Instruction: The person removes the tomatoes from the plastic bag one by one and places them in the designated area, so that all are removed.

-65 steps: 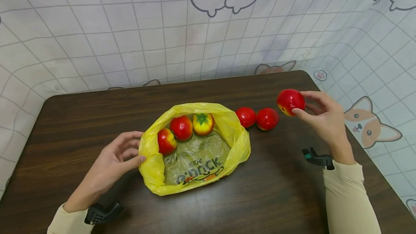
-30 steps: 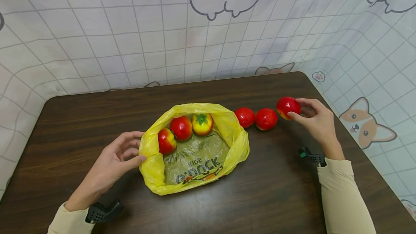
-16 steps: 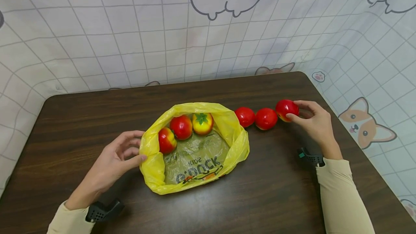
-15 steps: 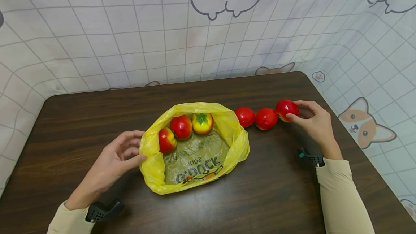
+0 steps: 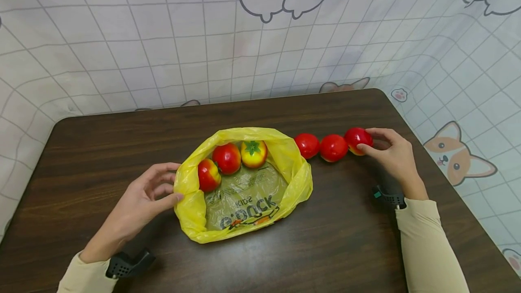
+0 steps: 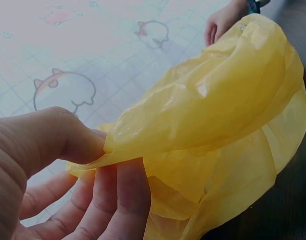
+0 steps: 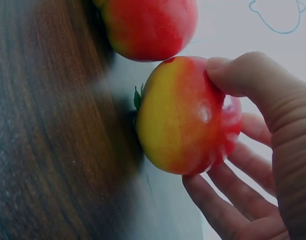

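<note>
My left hand [image 5: 144,191] pinches the left rim of a yellow plastic bag [image 5: 301,182] between thumb and fingers; the left wrist view shows the thin film [image 6: 207,100] bunched there. Inside the bag, against its far left side, lie a red-yellow tomato [image 5: 208,176], a redder tomato [image 5: 227,158] and one with its green calyx up [image 5: 254,153]. At the right, my right hand [image 5: 392,155] grips a glossy tomato [image 5: 357,139] by thumb and fingertips. In the right wrist view this tomato [image 7: 187,117] has its green calyx toward the tabletop.
Two red tomatoes, one by the bag [image 5: 307,145] and one beside the held tomato [image 5: 333,148], form a row on the dark wooden table [image 5: 114,139]. A white gridded cloth [image 5: 163,35] with dog drawings hangs behind and to the right.
My right hand has brought its tomato down and slightly left, to the end of the row of tomatoes. The left hand and the bag have stayed in place.
</note>
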A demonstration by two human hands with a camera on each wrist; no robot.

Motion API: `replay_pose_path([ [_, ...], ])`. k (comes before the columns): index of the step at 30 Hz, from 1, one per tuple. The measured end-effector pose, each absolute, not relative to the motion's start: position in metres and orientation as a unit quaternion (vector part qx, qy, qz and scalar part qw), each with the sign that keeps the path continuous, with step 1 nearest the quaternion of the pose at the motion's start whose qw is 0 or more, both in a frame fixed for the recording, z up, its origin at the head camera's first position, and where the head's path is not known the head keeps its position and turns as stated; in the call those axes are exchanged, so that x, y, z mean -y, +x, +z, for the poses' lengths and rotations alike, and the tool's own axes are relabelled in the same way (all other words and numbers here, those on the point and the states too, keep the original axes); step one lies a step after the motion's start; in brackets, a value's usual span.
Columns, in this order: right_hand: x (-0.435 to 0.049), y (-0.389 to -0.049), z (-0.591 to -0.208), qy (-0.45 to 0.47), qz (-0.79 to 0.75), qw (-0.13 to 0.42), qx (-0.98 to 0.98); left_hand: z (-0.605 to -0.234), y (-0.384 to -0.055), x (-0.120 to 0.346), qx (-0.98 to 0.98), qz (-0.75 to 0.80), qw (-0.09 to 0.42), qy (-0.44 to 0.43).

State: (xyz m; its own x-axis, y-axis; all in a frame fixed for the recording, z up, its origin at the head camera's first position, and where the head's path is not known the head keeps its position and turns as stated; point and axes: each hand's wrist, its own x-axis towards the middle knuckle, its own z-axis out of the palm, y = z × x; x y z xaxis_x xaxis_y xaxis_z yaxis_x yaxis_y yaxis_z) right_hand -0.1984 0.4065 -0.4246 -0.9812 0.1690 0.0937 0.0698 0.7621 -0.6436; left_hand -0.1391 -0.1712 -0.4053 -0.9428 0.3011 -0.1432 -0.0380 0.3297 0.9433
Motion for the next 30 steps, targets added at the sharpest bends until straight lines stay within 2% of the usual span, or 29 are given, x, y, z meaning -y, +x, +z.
replay_pose_path([
  [10,-0.41,-0.198,-0.425,-0.046,0.334,0.067,0.939,-0.407,-0.139,0.172,-0.797,0.58,0.144,0.091],
  [19,-0.409,-0.196,-0.423,-0.063,0.344,0.107,0.931,-0.408,-0.139,0.172,-0.791,0.587,0.142,0.094],
  [24,-0.407,-0.193,-0.414,-0.078,0.358,0.158,0.917,-0.409,-0.139,0.172,-0.787,0.592,0.145,0.09],
  [30,-0.391,-0.19,-0.394,-0.038,0.412,0.26,0.872,-0.409,-0.14,0.171,-0.782,0.599,0.148,0.088],
])
